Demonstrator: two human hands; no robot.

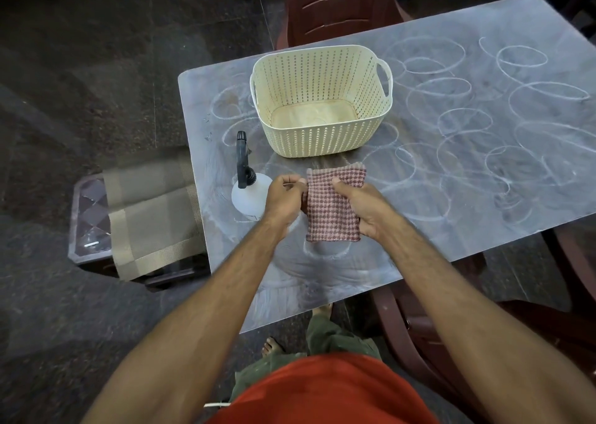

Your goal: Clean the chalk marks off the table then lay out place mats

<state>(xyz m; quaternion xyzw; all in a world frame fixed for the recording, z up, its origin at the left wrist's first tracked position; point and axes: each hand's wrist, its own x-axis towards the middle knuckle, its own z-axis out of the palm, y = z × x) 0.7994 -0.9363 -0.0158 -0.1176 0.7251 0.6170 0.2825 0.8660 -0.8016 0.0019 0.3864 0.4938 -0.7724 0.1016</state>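
Both hands are gripping a folded, pink-and-white checked cloth [333, 206] just above the near part of the table [483, 230], the left hand [285, 198] pinching its left edge and the right hand [364, 209] curling round its right side. A likely risk is that the left forearm, which is passing just beside the spray bottle [246, 194], is going to tip it, or that a dry cloth is merely going to smear the chalk marks [467, 117]. Those marks are looping in white ovals across most of the table, looking fainter and smeared near the person, while the place mats [151, 211] are lying on a low stand off the table's left edge and the cream basket [322, 101] is sitting empty.
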